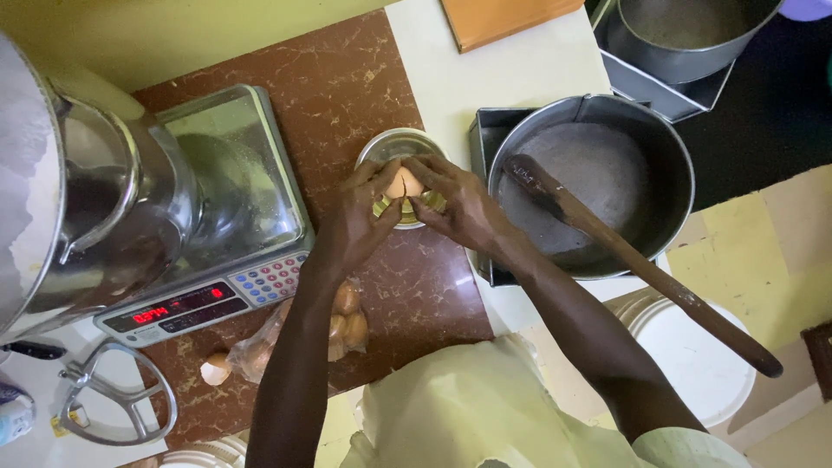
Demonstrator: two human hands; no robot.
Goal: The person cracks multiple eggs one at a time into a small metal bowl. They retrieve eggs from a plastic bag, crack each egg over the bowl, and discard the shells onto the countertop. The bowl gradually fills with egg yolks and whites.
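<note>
both hands, the left hand (pixel 360 217) and the right hand (pixel 459 208), pinch a cracked brown egg (pixel 404 184) between their fingertips, holding it just above a small metal bowl (pixel 394 146) on the brown tabletop (pixel 347 78). a digital scale (pixel 234 217) sits just left of the bowl. to the right, a wooden spoon (pixel 624 251) leans in a large metal pot (pixel 607 173), and a bag of eggs (pixel 338 325) lies beneath the left forearm.

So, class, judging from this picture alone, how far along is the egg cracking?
Done: one empty shell lies beside the bag, and yolk already shows in the small metal bowl. In hand: the left hand and right hand part an egg over the bowl. Left: eggs in the plastic bag.
</note>
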